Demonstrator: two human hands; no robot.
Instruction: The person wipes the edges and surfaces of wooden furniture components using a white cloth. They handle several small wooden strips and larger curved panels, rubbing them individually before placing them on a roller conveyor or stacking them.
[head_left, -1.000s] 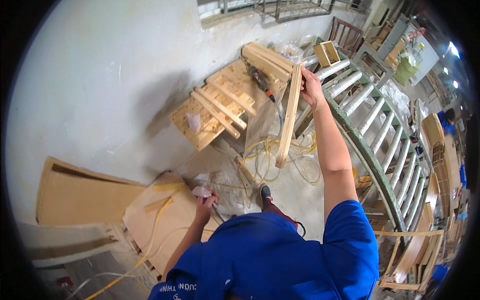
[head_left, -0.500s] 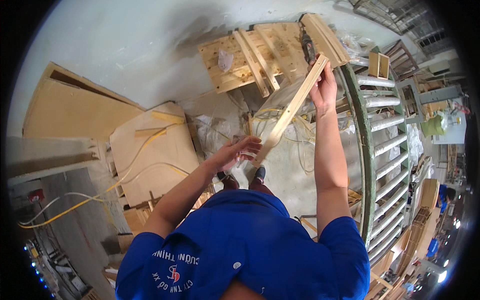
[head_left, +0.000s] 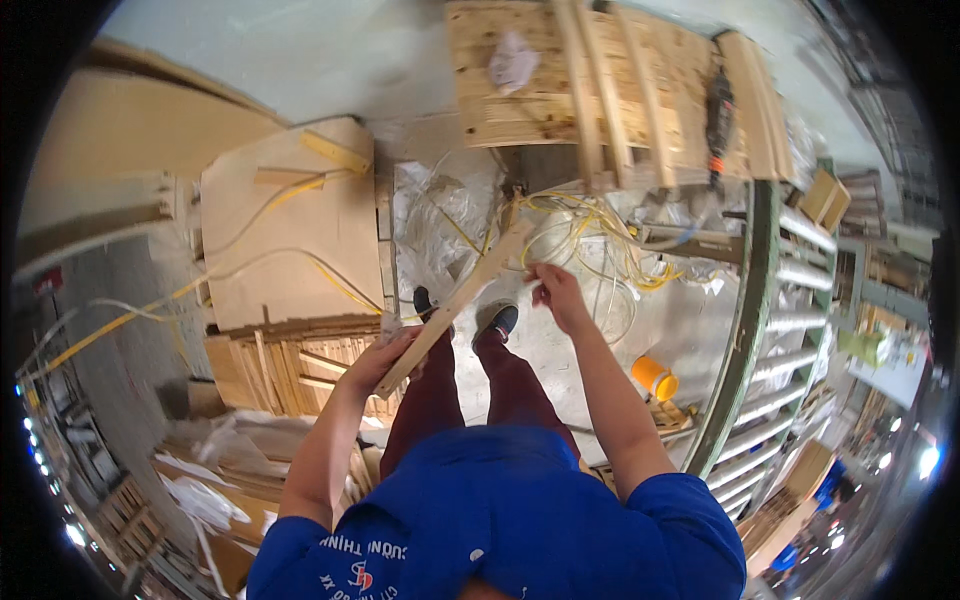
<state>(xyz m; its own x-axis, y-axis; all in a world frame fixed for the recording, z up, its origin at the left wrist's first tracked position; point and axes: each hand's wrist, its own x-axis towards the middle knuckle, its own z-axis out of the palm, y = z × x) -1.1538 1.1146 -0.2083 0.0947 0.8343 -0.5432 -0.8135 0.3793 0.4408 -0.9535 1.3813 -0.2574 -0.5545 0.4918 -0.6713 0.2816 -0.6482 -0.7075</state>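
Observation:
A long, pale wooden strip (head_left: 455, 305) slants across in front of my legs, its near end in my left hand (head_left: 385, 362). My left fingers are closed around that end. The far end rises over the floor and is slightly blurred. To the right of the strip is my right hand (head_left: 557, 296), apart from the wood, with loosely bent fingers and nothing visible in them. A dark power tool (head_left: 719, 125) with an orange-red tip lies at the right of the wooden worktop (head_left: 510, 118).
More wooden strips (head_left: 650, 95) lie across the worktop beside a crumpled pale wrapper (head_left: 513, 62). A green-framed roller conveyor (head_left: 748, 330) runs along my right. Yellow hoses (head_left: 655, 275) coil on the floor near an orange container (head_left: 655, 378). Stacked boards (head_left: 290, 240) stand at left.
The strip has gone from my right hand into my left and come lower, nearer my body. My right hand has let go and moved left and down. The view has shifted.

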